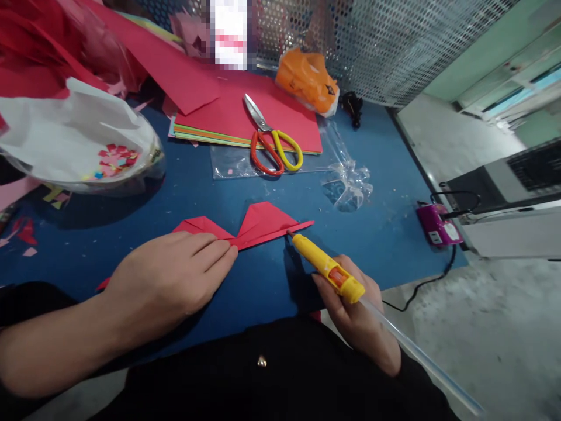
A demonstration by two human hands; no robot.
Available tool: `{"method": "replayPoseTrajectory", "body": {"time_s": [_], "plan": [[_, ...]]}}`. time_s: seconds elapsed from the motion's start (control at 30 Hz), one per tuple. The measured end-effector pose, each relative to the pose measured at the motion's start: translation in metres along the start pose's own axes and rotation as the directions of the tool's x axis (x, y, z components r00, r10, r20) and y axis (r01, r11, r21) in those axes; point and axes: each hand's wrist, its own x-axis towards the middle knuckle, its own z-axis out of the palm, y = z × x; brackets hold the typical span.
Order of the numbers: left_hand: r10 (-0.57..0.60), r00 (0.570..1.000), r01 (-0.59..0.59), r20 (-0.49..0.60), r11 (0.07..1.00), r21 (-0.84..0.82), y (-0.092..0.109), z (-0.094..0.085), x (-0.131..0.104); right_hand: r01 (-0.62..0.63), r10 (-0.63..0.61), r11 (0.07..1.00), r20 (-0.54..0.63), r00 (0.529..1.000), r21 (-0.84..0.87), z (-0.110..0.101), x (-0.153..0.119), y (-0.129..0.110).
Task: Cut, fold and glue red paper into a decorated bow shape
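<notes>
Blue worktop (pixel 197 199), littered with paper scraps, backed by a perforated metal screen (pixel 394 41); pale floor to the right. Right hand (pixel 359 316): grip closed around a yellow glue gun (pixel 326 268), fingers wrapped on the body, a clear glue stick (pixel 421 356) trailing out of its rear past the wrist. Gun nozzle points up-left and meets the right tip of a folded red paper bow (pixel 258 225) lying flat on the worktop. Left hand (pixel 170 278): palm down, fingers together and extended, no closed grip, fingertips pressing the bow at its narrow centre and covering part of its left wing. Bow sits near the front edge of the worktop, between the two hands. Beyond the bow: scissors (pixel 272 143) with one red and one yellow handle, blades shut, resting on a stack of coloured paper sheets (pixel 249 117) with red on top, handles overlapping a clear plastic sleeve (pixel 236 166). Crumpled clear wrap (pixel 348 187) just right of the sleeve. Orange plastic bag (pixel 307 79) at the back beside the screen. Far left: white plastic bag (pixel 74 134) holding small red and pink cuttings, loose red sheets behind it. Right edge of worktop: small purple device (pixel 436 225) with a black cable (pixel 421 286) running off toward the floor.
</notes>
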Motion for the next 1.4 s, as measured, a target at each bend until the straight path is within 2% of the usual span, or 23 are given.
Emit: {"method": "replayPoseTrajectory", "body": {"time_s": [0.43, 0.67, 0.87, 1.0, 1.23, 1.4], "plan": [[0.002, 1.000, -0.002, 0.010, 1.000, -0.005, -0.001, -0.003, 0.001, -0.023, 0.025, 0.994, 0.018, 1.000, -0.104, -0.002, -0.002, -0.002], [-0.017, 1.000, 0.017, 0.012, 1.000, 0.004, 0.001, 0.001, -0.001, -0.017, 0.017, 0.992, -0.001, 1.000, -0.122, -0.001, -0.003, -0.001], [0.010, 1.000, -0.010, 0.013, 1.000, 0.022, -0.002, -0.007, 0.009, -0.033, 0.032, 0.989, -0.009, 0.999, -0.142, -0.001, -0.003, -0.001], [0.029, 0.999, -0.029, 0.015, 0.999, 0.031, -0.003, -0.010, 0.012, -0.045, 0.045, 0.990, -0.007, 0.999, -0.137, 0.000, -0.004, -0.001], [0.004, 0.997, -0.007, 0.081, 0.999, 0.042, 0.000, -0.001, 0.000, -0.040, 0.039, 0.991, -0.014, 0.999, -0.127, -0.001, -0.003, -0.002], [-0.006, 0.997, 0.003, 0.080, 1.000, 0.031, 0.000, -0.001, 0.001, -0.054, 0.050, 0.997, -0.085, 0.995, -0.051, -0.002, -0.008, -0.002]]}}
